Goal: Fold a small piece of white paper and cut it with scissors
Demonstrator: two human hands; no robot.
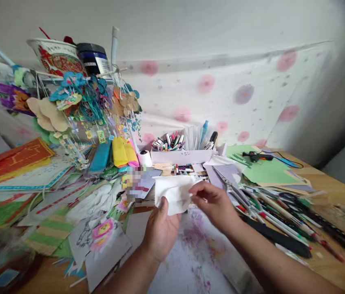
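In the middle of the view my left hand [163, 228] holds a small white sheet [172, 192], thin and soft like a tissue, with the thumb on its front face. The sheet has a fold or crease running across it. My right hand [211, 202] is at the sheet's right edge, its thumb and fingertips pinched together there. Whether it grips the edge or a small separate piece is too small to tell. Below both hands lies a pale work surface [184, 257] stained with purple and pink paint.
Scissors [229, 183], pens and rulers crowd the right side. A glue gun [256, 156] rests on green paper [270, 171]. Behind stands a white box [181, 157] of markers. Papers cover the left, under a rack hung with paper ornaments [74, 94] and topped by a paper bowl [58, 55].
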